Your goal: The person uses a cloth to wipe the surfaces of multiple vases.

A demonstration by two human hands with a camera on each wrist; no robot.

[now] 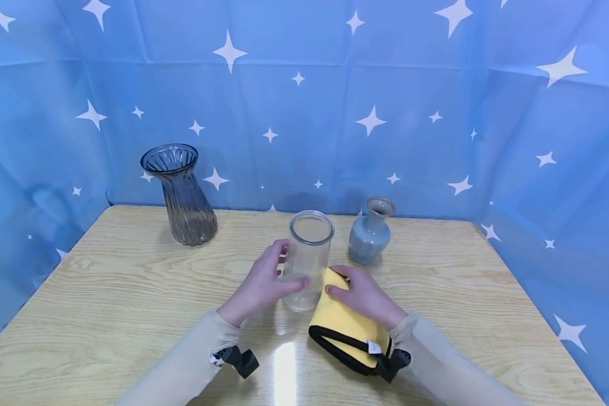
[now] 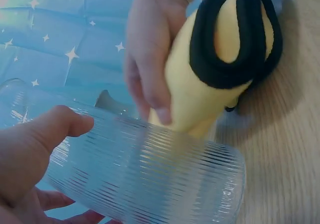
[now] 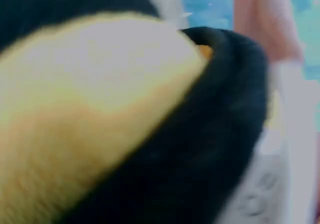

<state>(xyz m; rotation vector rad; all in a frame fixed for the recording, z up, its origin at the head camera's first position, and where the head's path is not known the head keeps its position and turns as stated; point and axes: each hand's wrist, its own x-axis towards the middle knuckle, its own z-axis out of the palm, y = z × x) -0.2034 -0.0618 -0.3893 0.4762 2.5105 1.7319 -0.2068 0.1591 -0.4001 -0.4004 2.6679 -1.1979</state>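
Left fingers clasp a clear ribbed-glass cylinder, right fingers pinch yellow black-edged cloth, at wood-grain tabletop, starry blue curtain behind.

A clear glass cylinder is held by the left hand; at its five o'clock, a folded yellow cloth is gripped.

Nothing legible; the white tag on the yellow cloth is too small.

The bare left hand is curving, thumb spread from fingers. The bare right hand is gripping. Both cream-sleeved forearms are slanting inward.
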